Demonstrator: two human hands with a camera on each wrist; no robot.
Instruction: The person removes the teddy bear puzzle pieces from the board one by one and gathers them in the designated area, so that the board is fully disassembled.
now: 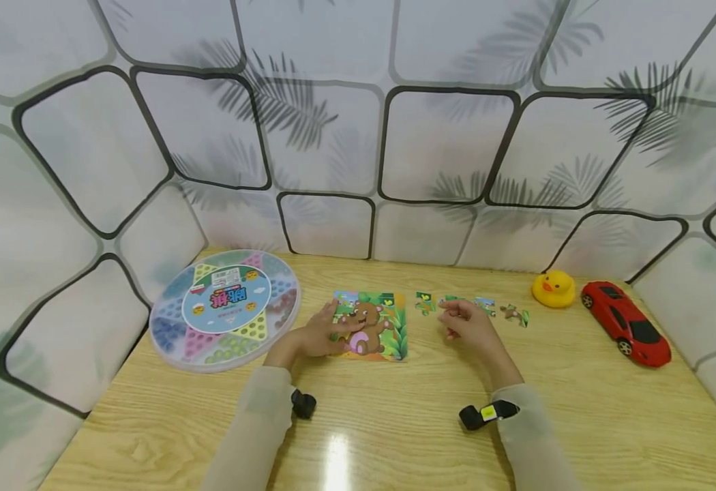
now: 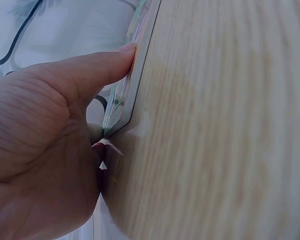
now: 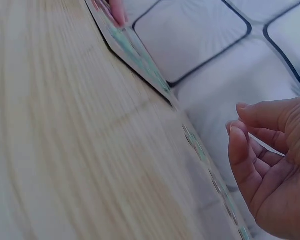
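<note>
A bear jigsaw puzzle (image 1: 367, 344) lies on the table in front of me, its picture a brown bear among green leaves. My left hand (image 1: 316, 333) rests on its left part with fingers extended; in the left wrist view the thumb (image 2: 107, 67) touches the puzzle's edge (image 2: 132, 90). To the right, my right hand (image 1: 470, 324) hovers beside a row of loose pieces, fingers loosely curled and thumb near the fingertips. No piece shows between them. The row includes a green piece (image 1: 425, 303), a blue-topped piece (image 1: 485, 304) and a brown-and-green piece (image 1: 515, 314). Another piece (image 1: 452, 298) is partly hidden behind the right hand.
A round Chinese checkers box (image 1: 284, 327) lies at the left, close to the left hand. On the right are a yellow rubber duck (image 1: 553, 289) and a red toy car (image 1: 627, 324). Patterned walls (image 1: 333, 164) bound the wooden table (image 1: 395, 423) at the back and sides.
</note>
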